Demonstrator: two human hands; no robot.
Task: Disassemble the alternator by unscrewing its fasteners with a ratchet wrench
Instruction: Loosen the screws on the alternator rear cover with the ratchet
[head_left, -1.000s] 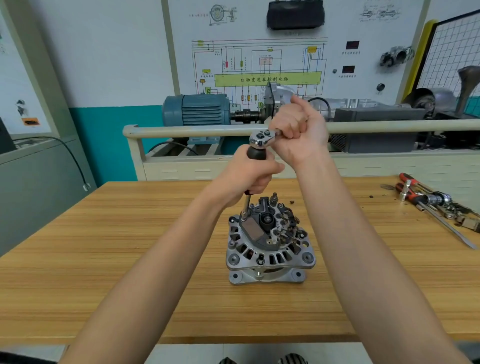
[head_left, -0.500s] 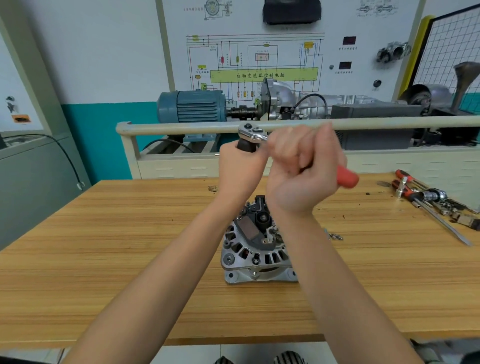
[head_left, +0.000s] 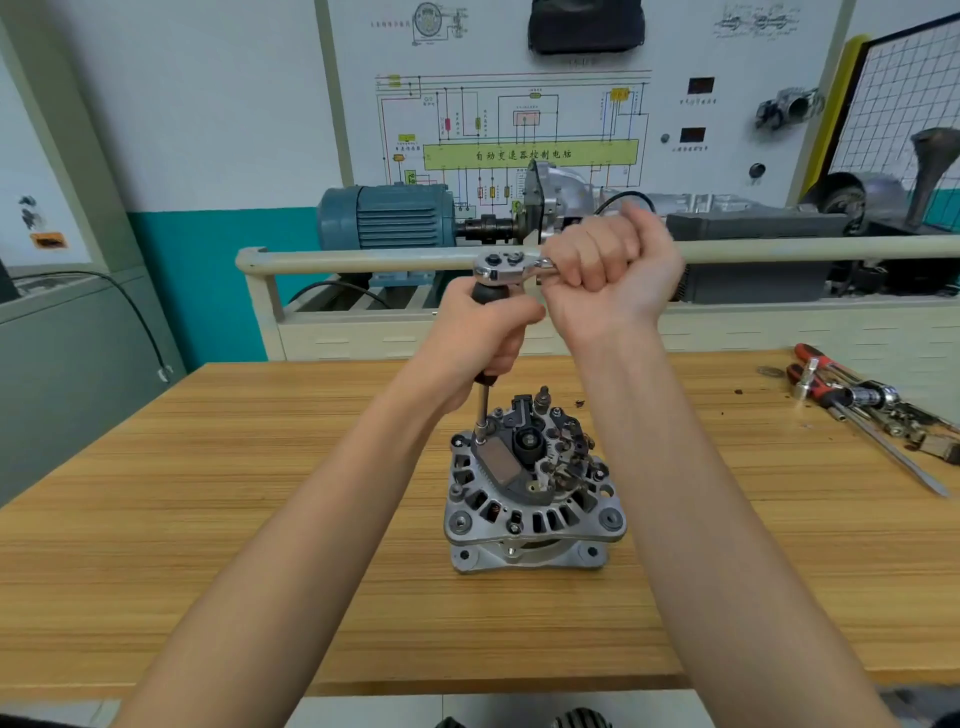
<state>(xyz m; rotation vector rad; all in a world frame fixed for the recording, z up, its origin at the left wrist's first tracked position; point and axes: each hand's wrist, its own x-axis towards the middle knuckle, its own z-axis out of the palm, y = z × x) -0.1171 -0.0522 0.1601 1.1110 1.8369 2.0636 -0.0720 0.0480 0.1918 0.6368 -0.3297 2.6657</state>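
A grey metal alternator (head_left: 532, 493) stands upright on the wooden table (head_left: 208, 519), its open rear end with black parts facing up. A long extension bar (head_left: 483, 410) rises from a fastener at the alternator's upper left. My left hand (head_left: 483, 332) grips the black handle of this bar. On top sits the chrome head of the ratchet wrench (head_left: 501, 265). My right hand (head_left: 608, 275) grips the wrench handle, which points to the right and is hidden in my fist.
Red-handled pliers, a long screwdriver and several sockets and small parts (head_left: 862, 405) lie at the table's right edge. Behind the table runs a beige rail (head_left: 363, 257), with a blue motor (head_left: 384, 218) and a wiring-diagram board (head_left: 519, 130) beyond.
My right hand swung the wrench handle toward me half a second ago, then back away to the right. The left hand has kept its hold on the bar. The camera view shifted slightly.
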